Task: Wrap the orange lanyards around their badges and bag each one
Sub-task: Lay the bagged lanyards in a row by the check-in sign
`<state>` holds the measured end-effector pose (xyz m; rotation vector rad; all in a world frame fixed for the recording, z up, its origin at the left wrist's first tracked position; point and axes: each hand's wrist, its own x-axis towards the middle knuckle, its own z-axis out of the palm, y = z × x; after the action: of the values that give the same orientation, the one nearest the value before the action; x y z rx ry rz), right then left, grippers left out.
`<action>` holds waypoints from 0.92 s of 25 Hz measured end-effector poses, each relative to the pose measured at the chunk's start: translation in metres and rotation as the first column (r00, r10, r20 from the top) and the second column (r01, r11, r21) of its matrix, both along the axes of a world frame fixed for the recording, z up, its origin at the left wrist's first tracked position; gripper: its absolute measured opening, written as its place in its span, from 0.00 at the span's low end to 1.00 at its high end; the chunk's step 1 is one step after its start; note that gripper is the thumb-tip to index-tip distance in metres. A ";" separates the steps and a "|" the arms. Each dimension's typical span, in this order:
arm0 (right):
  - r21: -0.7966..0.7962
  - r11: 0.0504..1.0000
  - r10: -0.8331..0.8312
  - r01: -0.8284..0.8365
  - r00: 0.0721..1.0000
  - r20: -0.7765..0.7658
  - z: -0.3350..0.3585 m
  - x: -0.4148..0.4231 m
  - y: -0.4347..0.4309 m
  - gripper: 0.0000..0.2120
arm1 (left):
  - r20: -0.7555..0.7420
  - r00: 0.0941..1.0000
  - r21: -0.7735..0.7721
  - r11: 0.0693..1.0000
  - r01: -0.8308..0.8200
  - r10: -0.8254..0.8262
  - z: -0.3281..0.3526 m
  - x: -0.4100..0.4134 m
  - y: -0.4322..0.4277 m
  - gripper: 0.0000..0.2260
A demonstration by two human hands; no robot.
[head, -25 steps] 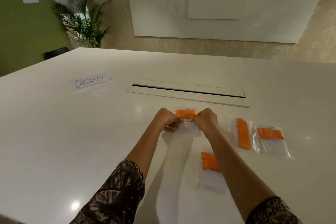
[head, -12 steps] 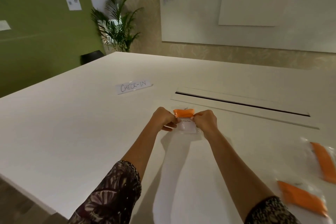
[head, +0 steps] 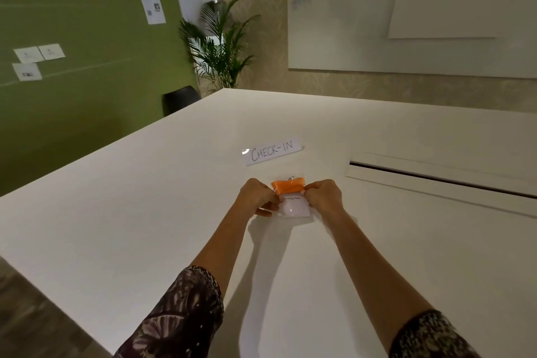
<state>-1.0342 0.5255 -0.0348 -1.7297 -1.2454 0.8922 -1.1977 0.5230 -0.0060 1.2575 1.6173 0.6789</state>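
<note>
While the clear bag is pinched at both side edges, it is kept centred ahead of the body, over the bench, just on the near side of a paper strip lettered CHECK-IN.

- Left hand: fingers curled, clamped on the bag's left edge.
- Right hand: fingers curled, clamped on the right edge.
- Contents: a white badge is seen inside, with the orange lanyard wound as a band round its far end. The band is laid crosswise, from hand to hand.
- Whether the bag is rested on the bench or held just clear of it cannot be told.

Relation for the coming move: the bag is spanned between the hands, and neither hand is placed nearer. Which edge carries the opening cannot be made out. The step is judged to be the closing or smoothing of this bag, after which either hand could set it down.

Count in view: one bag, one badge, one lanyard, two hands, one paper strip. A long slot is noted in the bench to the right, well apart from the bag.
</note>
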 end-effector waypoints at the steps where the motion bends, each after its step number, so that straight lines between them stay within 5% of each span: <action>1: -0.006 1.000 0.015 -0.015 1.000 -0.005 0.000 -0.012 0.007 0.06 | -0.001 1.000 -0.002 1.000 -0.014 0.014 -0.003 -0.012 0.006 0.08; 23: -0.089 0.990 0.121 -0.108 0.981 0.152 -0.002 -0.076 0.065 0.10 | -0.083 0.994 0.005 0.997 -0.077 0.077 -0.023 -0.075 0.059 0.09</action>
<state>-1.1098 0.5901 -0.0364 -1.8356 -1.4425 0.8970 -1.2724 0.5819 -0.0289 1.2443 1.7411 0.6833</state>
